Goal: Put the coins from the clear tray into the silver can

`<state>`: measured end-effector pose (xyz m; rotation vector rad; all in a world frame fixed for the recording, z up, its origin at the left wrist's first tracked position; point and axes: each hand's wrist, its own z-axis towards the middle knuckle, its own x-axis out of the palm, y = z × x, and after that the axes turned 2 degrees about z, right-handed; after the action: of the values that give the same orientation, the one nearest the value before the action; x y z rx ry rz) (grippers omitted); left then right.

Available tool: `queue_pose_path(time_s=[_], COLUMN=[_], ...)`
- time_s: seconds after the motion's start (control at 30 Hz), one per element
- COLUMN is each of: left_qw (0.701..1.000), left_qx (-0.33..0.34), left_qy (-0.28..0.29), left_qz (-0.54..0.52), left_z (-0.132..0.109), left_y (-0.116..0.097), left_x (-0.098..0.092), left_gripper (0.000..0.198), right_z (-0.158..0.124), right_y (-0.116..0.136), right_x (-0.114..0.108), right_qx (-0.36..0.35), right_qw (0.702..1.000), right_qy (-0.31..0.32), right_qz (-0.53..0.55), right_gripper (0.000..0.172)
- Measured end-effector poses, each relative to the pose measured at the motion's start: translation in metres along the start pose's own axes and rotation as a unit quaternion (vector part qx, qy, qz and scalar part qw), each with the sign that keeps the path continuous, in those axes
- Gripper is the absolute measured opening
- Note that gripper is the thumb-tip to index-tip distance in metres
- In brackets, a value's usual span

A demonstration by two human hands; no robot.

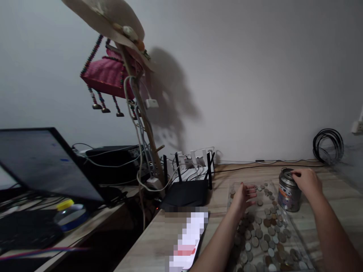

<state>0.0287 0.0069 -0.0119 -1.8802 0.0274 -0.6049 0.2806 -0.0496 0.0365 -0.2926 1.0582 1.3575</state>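
Note:
My right hand (308, 183) is at the top of a round metal tin (289, 196), its thumb and finger pinched together over the lid. Whatever those fingertips hold, if anything, is hidden. Upright on the table, the tin has a coloured printed label. My left hand (244, 196) hovers over the far left part of a clear shallow tray (304, 247), fingers apart, with nothing visible in it. Many loose coins (264, 245), silver and brownish, lie spread across the tray. The tin stands at the tray's far right edge.
Left of the tray lie a lit phone (190, 241), partly pixelated, and a black router (185, 194) with upright antennas. Coiled black cable (328, 145) rests by the wall. Further left are a laptop (53, 162) and a yellow-capped jar (70, 217).

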Motion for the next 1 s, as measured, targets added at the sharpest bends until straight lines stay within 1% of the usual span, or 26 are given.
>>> queue_pose_path(time_s=[0.03, 0.1, 0.17, 0.2, 0.23, 0.27, 0.3, 0.37, 0.43, 0.47, 0.5, 0.53, 0.6, 0.7, 0.83, 1.0], left_qw=[1.000, 0.996, 0.983, 0.973, 0.964, 0.955, 0.948, 0.933, 0.908, 0.893, 0.877, 0.863, 0.843, 0.836, 0.842, 0.864], left_qx=[0.014, 0.058, 0.118, 0.147, 0.172, 0.189, 0.195, 0.173, 0.135, 0.122, 0.117, 0.118, 0.124, 0.119, 0.098, 0.077], left_qy=[-0.012, -0.048, -0.090, -0.106, -0.113, -0.109, -0.094, -0.049, -0.018, -0.017, -0.023, -0.031, -0.036, -0.017, 0.015, 0.026], left_qz=[0.013, 0.056, 0.112, 0.141, 0.171, 0.200, 0.234, 0.311, 0.396, 0.433, 0.465, 0.490, 0.522, 0.535, 0.530, 0.498], left_z=[0.001, 0.002, 0.004, 0.005, 0.006, 0.007, 0.008, 0.010, 0.009, 0.009, 0.007, 0.005, 0.000, -0.010, -0.024, -0.046], left_y=[0.000, -0.001, -0.002, -0.002, -0.002, 0.000, 0.002, 0.009, 0.017, 0.020, 0.023, 0.025, 0.028, 0.030, 0.037, 0.046], left_x=[0.000, -0.001, -0.002, -0.003, -0.004, -0.004, -0.005, -0.006, -0.007, -0.007, -0.007, -0.007, -0.005, 0.000, 0.007, 0.015], left_gripper=[0.047, 0.044, 0.036, 0.031, 0.026, 0.021, 0.017, 0.009, 0.009, 0.012, 0.016, 0.019, 0.022, 0.025, 0.026, 0.023], right_z=[0.000, -0.002, -0.006, -0.010, -0.014, -0.020, -0.027, -0.040, -0.051, -0.055, -0.058, -0.061, -0.065, -0.074, -0.090, -0.103], right_y=[0.001, 0.006, 0.018, 0.026, 0.035, 0.045, 0.054, 0.070, 0.078, 0.079, 0.078, 0.076, 0.071, 0.067, 0.067, 0.063], right_x=[0.002, 0.003, 0.004, 0.005, 0.007, 0.012, 0.018, 0.034, 0.052, 0.060, 0.066, 0.070, 0.073, 0.065, 0.046, 0.025], right_qx=[-0.013, -0.061, -0.120, -0.147, -0.171, -0.191, -0.209, -0.238, -0.253, -0.253, -0.248, -0.241, -0.232, -0.242, -0.261, -0.250], right_qw=[1.000, 0.996, 0.984, 0.974, 0.965, 0.958, 0.953, 0.946, 0.933, 0.925, 0.918, 0.912, 0.905, 0.890, 0.856, 0.840], right_qy=[-0.011, -0.056, -0.115, -0.132, -0.133, -0.112, -0.070, 0.061, 0.203, 0.259, 0.299, 0.326, 0.354, 0.387, 0.446, 0.482], right_qz=[-0.001, 0.016, 0.072, 0.111, 0.149, 0.183, 0.206, 0.210, 0.153, 0.114, 0.078, 0.051, 0.026, 0.023, 0.018, -0.013], right_gripper=[0.026, 0.028, 0.030, 0.030, 0.029, 0.029, 0.029, 0.029, 0.027, 0.025, 0.024, 0.024, 0.025, 0.027, 0.023, 0.018])
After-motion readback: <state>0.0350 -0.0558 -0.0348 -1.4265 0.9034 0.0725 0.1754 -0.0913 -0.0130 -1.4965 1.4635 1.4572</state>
